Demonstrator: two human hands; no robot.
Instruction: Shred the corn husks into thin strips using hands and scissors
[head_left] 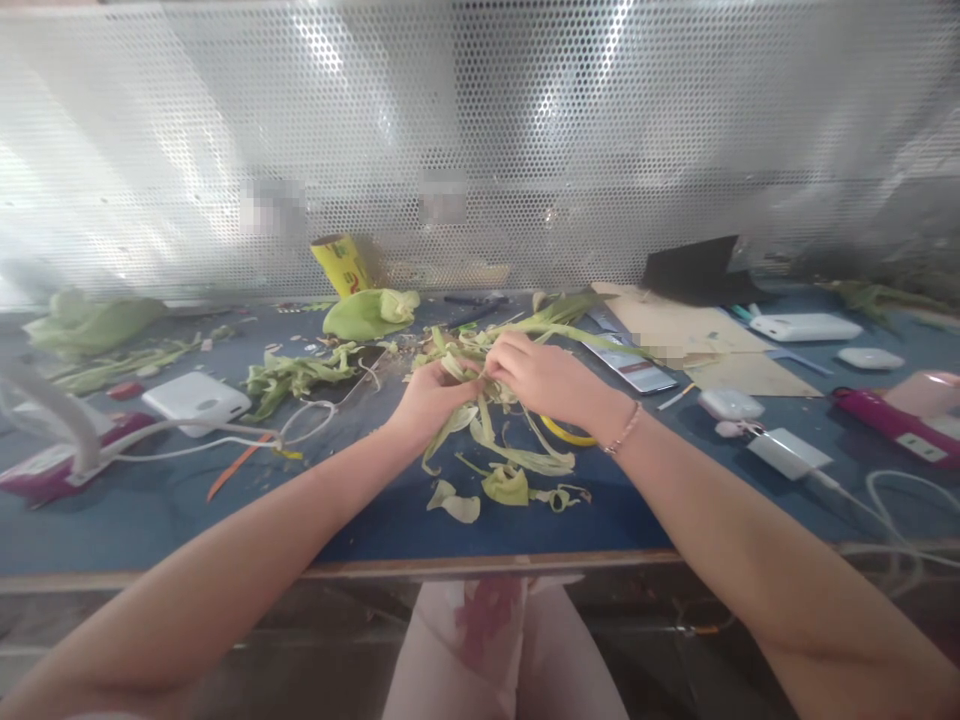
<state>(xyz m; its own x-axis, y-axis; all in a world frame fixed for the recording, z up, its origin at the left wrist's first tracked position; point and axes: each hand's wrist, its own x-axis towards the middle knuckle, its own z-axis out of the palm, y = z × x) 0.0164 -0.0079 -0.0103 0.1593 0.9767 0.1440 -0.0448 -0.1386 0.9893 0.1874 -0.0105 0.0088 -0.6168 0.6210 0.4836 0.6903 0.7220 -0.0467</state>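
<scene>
Over the middle of a blue tabletop [367, 525], my two hands meet at a bundle of limp, pale green plant strips [487, 435]. My left hand [439, 390] is closed with thumb and fingers pinched on the strips. Close against it, my right hand [536, 370] curls its fingers down and grips the same bundle. Long green leaves [577, 325] stick out behind the right hand. Loose leaf pieces [506, 485] lie below the hands, nearer the table edge. The exact spot between the fingertips is partly hidden.
Left are a green leaf heap [307, 378], a large green leaf [367, 313], a yellow tube [341, 265] and a white square device [196, 402] with cables. Right are a phone [634, 365], brown cardboard [675, 325], a white charger [791, 452] and a purple bar [892, 425]. Perforated metal [495, 120] stands behind.
</scene>
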